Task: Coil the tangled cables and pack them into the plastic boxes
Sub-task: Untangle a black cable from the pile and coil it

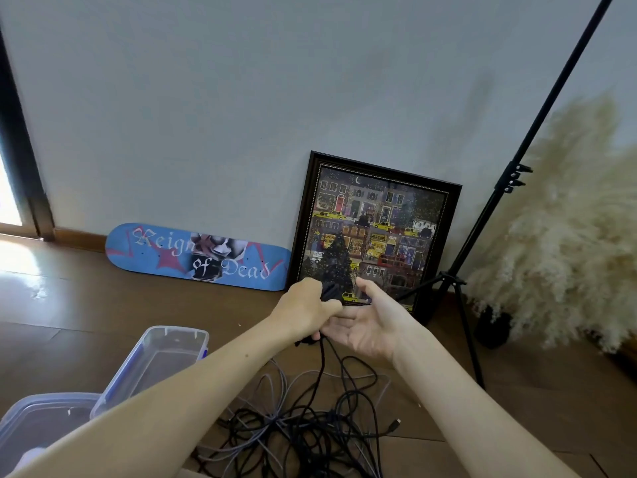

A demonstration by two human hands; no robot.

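Cables [303, 429] lie in a messy heap on the floor [103, 305], black ones and grey ones all mixed up. One black cable [322, 363] goes up from the heap to the hands. The left hand [303, 310] is curled tight round a small bunch of its loops, up in the air above the heap. The right hand [374, 326] is just beside it, palm open and fingers straight, reaching under the left hand. I cannot tell if it touches the cable.

I think the step now is coiling. The black cable is being wound into loops, and most of it is down in the heap. The next move needs the right hand to take the hanging part, pull it free of the other cables, and lay one more loop into the left hand. It may snag, since the heap is so knotted.

Two see-through boxes wait on the left by the left arm, the far box [179, 332] and the near box [51, 400]. I see no cable in them.

By the wall are a skateboard [162, 250], a picture [379, 229], a black stand [482, 215] and fluffy grass [568, 236].
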